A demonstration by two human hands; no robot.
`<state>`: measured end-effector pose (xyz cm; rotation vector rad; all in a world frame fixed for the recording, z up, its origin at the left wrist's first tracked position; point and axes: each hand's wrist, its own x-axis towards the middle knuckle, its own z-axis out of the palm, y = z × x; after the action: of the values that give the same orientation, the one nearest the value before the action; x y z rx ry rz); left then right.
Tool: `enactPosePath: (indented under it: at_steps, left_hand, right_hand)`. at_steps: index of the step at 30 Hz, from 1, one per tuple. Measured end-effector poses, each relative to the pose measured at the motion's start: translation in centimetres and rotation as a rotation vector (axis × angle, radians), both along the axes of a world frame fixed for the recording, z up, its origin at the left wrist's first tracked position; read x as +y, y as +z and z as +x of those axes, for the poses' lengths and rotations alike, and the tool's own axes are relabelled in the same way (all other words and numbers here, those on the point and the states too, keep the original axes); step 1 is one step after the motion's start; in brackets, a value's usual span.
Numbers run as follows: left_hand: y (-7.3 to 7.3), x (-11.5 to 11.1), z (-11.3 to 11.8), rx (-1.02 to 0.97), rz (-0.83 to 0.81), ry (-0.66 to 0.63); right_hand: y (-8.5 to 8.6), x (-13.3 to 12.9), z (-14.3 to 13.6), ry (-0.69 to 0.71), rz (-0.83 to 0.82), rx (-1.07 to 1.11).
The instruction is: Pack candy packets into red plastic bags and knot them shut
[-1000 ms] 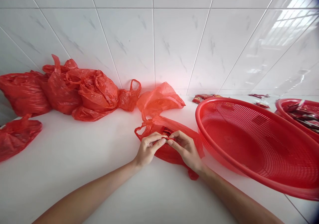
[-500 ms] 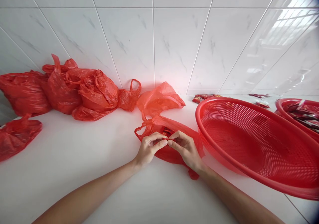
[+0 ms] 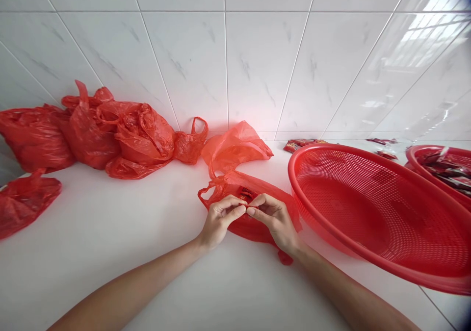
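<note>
Only a little has changed on my feed over the last second, and it is mostly at the fingertips. At first I could make out a dark bit below the small red item (image 3: 246, 205) pinched between the hands; now I can hardly see it, and the thumb tips of the left hand (image 3: 220, 219) and the right hand (image 3: 275, 219) sit slightly closer together. My view has also slipped a hair, so the tabletop (image 3: 128, 233) and its load lie a touch further left.
</note>
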<state>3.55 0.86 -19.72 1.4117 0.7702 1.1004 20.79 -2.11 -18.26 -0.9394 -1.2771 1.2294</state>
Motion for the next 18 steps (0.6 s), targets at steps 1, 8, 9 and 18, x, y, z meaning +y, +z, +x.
enactPosePath:
  at_steps: [1, 8, 9, 18]
  left_hand:
    - [0.04, -0.06, -0.01, 0.001, 0.004, 0.000]
    - [-0.07, -0.23, -0.10, 0.002, 0.038, -0.006]
    - [-0.09, -0.23, -0.11, 0.001, 0.040, -0.006]
    - [0.49, -0.66, 0.18, 0.043, 0.038, 0.026]
  right_hand:
    - [-0.01, 0.00, 0.00, 0.002, 0.000, 0.008]
    - [0.08, -0.08, 0.05, -0.003, -0.008, 0.038]
    - [0.11, -0.09, 0.05, -0.003, -0.010, 0.040]
    - [-0.38, -0.05, 0.11, -0.010, 0.042, -0.005]
